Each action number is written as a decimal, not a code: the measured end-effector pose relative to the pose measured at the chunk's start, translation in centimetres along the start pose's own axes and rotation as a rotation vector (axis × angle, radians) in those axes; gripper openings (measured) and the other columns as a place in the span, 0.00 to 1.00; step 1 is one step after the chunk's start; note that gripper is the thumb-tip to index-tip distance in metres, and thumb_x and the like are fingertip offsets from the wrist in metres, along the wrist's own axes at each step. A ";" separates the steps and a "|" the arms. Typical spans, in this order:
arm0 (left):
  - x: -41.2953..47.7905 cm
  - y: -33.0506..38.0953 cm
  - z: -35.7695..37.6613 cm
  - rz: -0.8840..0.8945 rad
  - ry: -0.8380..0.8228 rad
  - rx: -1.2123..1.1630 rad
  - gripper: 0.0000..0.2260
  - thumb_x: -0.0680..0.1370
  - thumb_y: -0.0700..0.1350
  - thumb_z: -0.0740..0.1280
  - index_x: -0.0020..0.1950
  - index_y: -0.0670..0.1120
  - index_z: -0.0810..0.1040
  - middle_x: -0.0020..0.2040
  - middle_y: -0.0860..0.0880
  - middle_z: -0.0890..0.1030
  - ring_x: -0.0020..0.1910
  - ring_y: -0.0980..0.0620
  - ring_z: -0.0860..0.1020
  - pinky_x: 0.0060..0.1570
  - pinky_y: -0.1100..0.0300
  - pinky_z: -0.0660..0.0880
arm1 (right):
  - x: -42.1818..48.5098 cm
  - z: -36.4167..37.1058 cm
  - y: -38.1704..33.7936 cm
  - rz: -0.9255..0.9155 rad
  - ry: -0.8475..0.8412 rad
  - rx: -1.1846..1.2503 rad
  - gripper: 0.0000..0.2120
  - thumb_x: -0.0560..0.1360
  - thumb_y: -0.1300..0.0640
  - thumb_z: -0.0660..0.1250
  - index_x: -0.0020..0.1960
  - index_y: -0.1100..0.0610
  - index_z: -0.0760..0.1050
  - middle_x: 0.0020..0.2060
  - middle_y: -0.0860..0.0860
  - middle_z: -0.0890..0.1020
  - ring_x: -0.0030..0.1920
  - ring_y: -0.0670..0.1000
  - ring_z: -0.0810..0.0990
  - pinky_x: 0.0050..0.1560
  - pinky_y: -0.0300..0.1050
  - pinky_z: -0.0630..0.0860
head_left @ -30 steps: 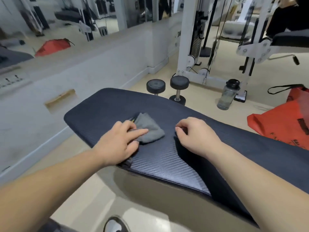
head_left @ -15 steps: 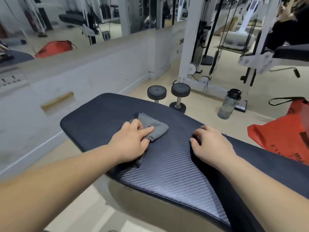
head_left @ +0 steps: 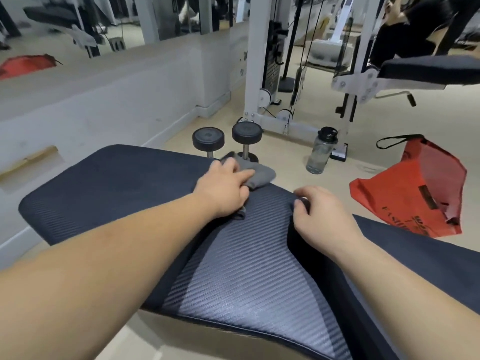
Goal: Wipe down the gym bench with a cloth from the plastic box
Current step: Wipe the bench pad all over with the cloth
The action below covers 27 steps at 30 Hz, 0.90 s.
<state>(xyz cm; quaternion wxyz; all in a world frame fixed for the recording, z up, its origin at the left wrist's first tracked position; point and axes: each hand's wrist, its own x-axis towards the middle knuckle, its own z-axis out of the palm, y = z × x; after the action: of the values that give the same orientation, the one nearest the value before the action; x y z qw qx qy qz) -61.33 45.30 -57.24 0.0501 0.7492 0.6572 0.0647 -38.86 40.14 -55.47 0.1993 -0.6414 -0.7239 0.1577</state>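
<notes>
The dark ribbed gym bench pad (head_left: 124, 188) fills the lower half of the head view. A grey cloth (head_left: 255, 172) lies on the pad at its far edge. My left hand (head_left: 223, 189) presses down on the cloth, fingers spread over it, and a fold of cloth sticks out under my wrist. To the right, my right hand (head_left: 322, 216) rests on the pad with its fingers curled and nothing in it. No plastic box is in view.
Two black dumbbells (head_left: 226, 140) stand on end just beyond the bench. A clear water bottle (head_left: 320, 152) and a red bag (head_left: 420, 188) sit on the floor at right. A white cable machine (head_left: 262, 81) and another bench (head_left: 431, 70) stand behind; a person sits there.
My left hand has slid the cloth away from me, from the middle of the pad to its far edge. My right hand has shifted a little to the right.
</notes>
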 end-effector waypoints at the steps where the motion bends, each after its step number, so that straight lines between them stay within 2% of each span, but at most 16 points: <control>1: 0.3 -0.4 0.0 -0.165 0.012 0.010 0.20 0.81 0.55 0.55 0.73 0.59 0.67 0.68 0.47 0.66 0.65 0.41 0.64 0.60 0.45 0.71 | 0.1 0.3 -0.2 -0.013 -0.016 0.001 0.16 0.81 0.53 0.60 0.66 0.53 0.78 0.62 0.51 0.81 0.65 0.54 0.77 0.64 0.55 0.76; 2: 0.1 -0.3 -0.1 -0.246 0.013 0.033 0.20 0.80 0.55 0.54 0.72 0.57 0.67 0.67 0.45 0.66 0.65 0.39 0.63 0.61 0.44 0.71 | 0.3 0.6 -0.5 -0.024 -0.026 0.002 0.16 0.81 0.53 0.61 0.66 0.53 0.79 0.61 0.50 0.81 0.65 0.54 0.77 0.64 0.55 0.77; 4: -1.7 0.6 0.0 -0.167 0.001 0.032 0.22 0.80 0.56 0.54 0.74 0.57 0.66 0.66 0.45 0.65 0.64 0.40 0.63 0.61 0.45 0.70 | 0.5 1.2 -1.3 -0.031 -0.040 0.006 0.16 0.81 0.52 0.61 0.65 0.53 0.79 0.60 0.50 0.81 0.65 0.54 0.77 0.63 0.56 0.77; 7: -5.3 -0.6 -0.4 0.252 -0.006 -0.074 0.22 0.80 0.56 0.58 0.76 0.63 0.65 0.65 0.52 0.66 0.62 0.48 0.64 0.58 0.53 0.70 | 0.8 2.3 -2.8 -0.042 -0.060 0.002 0.11 0.80 0.53 0.61 0.56 0.54 0.80 0.54 0.52 0.81 0.60 0.56 0.78 0.58 0.55 0.78; 9: -5.4 -3.9 -1.6 0.427 -0.072 -0.131 0.22 0.80 0.55 0.60 0.74 0.66 0.67 0.64 0.56 0.67 0.60 0.53 0.65 0.58 0.58 0.68 | 1.0 2.9 -3.9 -0.045 -0.060 0.005 0.07 0.80 0.52 0.62 0.49 0.53 0.77 0.50 0.51 0.80 0.56 0.56 0.78 0.54 0.54 0.78; 11: -4.5 -7.6 -2.0 0.350 -0.072 -0.099 0.21 0.80 0.55 0.60 0.73 0.67 0.68 0.62 0.58 0.68 0.59 0.54 0.65 0.59 0.57 0.69 | 1.2 3.4 -5.1 -0.070 -0.060 0.020 0.08 0.80 0.52 0.62 0.53 0.51 0.78 0.53 0.49 0.81 0.58 0.54 0.78 0.57 0.53 0.77; 12: -4.1 -9.4 -2.0 0.215 -0.038 -0.082 0.21 0.80 0.55 0.59 0.73 0.68 0.67 0.63 0.58 0.68 0.59 0.53 0.65 0.60 0.53 0.71 | 1.2 3.6 -5.7 -0.089 -0.062 0.022 0.09 0.80 0.52 0.62 0.56 0.51 0.79 0.55 0.48 0.81 0.60 0.53 0.77 0.59 0.53 0.77; 14: -3.6 -11.8 -1.5 -0.165 0.040 -0.040 0.21 0.80 0.57 0.55 0.74 0.67 0.66 0.65 0.55 0.67 0.62 0.49 0.64 0.61 0.48 0.73 | 1.2 4.2 -7.1 -0.127 -0.073 0.025 0.12 0.81 0.51 0.61 0.59 0.50 0.79 0.58 0.47 0.80 0.63 0.51 0.76 0.61 0.52 0.76; 15: -3.8 -12.2 -1.3 -0.308 0.070 -0.030 0.21 0.80 0.57 0.54 0.74 0.65 0.66 0.65 0.53 0.67 0.63 0.47 0.64 0.60 0.48 0.73 | 1.2 4.6 -7.9 -0.150 -0.082 0.025 0.12 0.81 0.50 0.61 0.60 0.50 0.79 0.59 0.46 0.80 0.64 0.51 0.76 0.62 0.52 0.76; 16: -4.3 -11.9 -1.2 -0.369 0.086 -0.012 0.21 0.80 0.57 0.54 0.74 0.65 0.66 0.65 0.52 0.66 0.63 0.45 0.64 0.59 0.48 0.72 | 1.2 5.1 -8.7 -0.177 -0.092 0.021 0.13 0.81 0.50 0.61 0.61 0.49 0.79 0.60 0.46 0.80 0.64 0.51 0.76 0.62 0.52 0.76; 18: -6.9 -10.5 -1.2 -0.318 0.097 -0.019 0.21 0.80 0.58 0.55 0.74 0.65 0.66 0.65 0.51 0.66 0.62 0.45 0.64 0.60 0.49 0.72 | 1.1 6.1 -10.5 -0.228 -0.122 0.007 0.13 0.81 0.49 0.61 0.62 0.49 0.79 0.60 0.46 0.79 0.64 0.52 0.75 0.62 0.52 0.76; 22: -15.9 -10.9 -1.2 0.119 0.150 -0.124 0.22 0.78 0.58 0.60 0.73 0.65 0.69 0.61 0.56 0.68 0.58 0.51 0.67 0.58 0.57 0.71 | 0.6 8.0 -14.3 -0.311 -0.144 0.004 0.10 0.80 0.48 0.61 0.53 0.51 0.79 0.52 0.47 0.78 0.59 0.53 0.76 0.54 0.51 0.77; 24: -18.5 -14.6 -1.8 0.232 0.111 -0.144 0.21 0.78 0.56 0.62 0.71 0.65 0.72 0.60 0.58 0.70 0.55 0.54 0.68 0.60 0.62 0.68 | 0.1 8.9 -16.1 -0.358 -0.142 0.022 0.10 0.80 0.48 0.62 0.53 0.51 0.80 0.52 0.47 0.79 0.59 0.52 0.76 0.53 0.49 0.76; 25: -19.1 -16.8 -2.1 0.178 0.131 -0.113 0.21 0.77 0.55 0.61 0.70 0.65 0.73 0.59 0.58 0.71 0.54 0.54 0.69 0.62 0.62 0.67 | -0.3 9.4 -17.0 -0.387 -0.144 0.033 0.11 0.81 0.48 0.62 0.55 0.50 0.81 0.53 0.46 0.79 0.60 0.52 0.76 0.53 0.49 0.77; 27: -19.5 -20.3 -2.3 -0.125 0.209 -0.097 0.21 0.76 0.58 0.58 0.70 0.66 0.73 0.59 0.58 0.71 0.55 0.52 0.67 0.65 0.54 0.69 | -1.0 10.2 -18.6 -0.438 -0.163 0.043 0.12 0.81 0.48 0.61 0.57 0.49 0.81 0.55 0.45 0.79 0.60 0.51 0.75 0.54 0.49 0.77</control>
<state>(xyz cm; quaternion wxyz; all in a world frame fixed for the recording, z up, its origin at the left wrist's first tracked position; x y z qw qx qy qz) -84.06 28.63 -58.84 0.0215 0.6927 0.7003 0.1710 -59.84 37.05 -55.43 0.1831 -0.4496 -0.8560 0.1775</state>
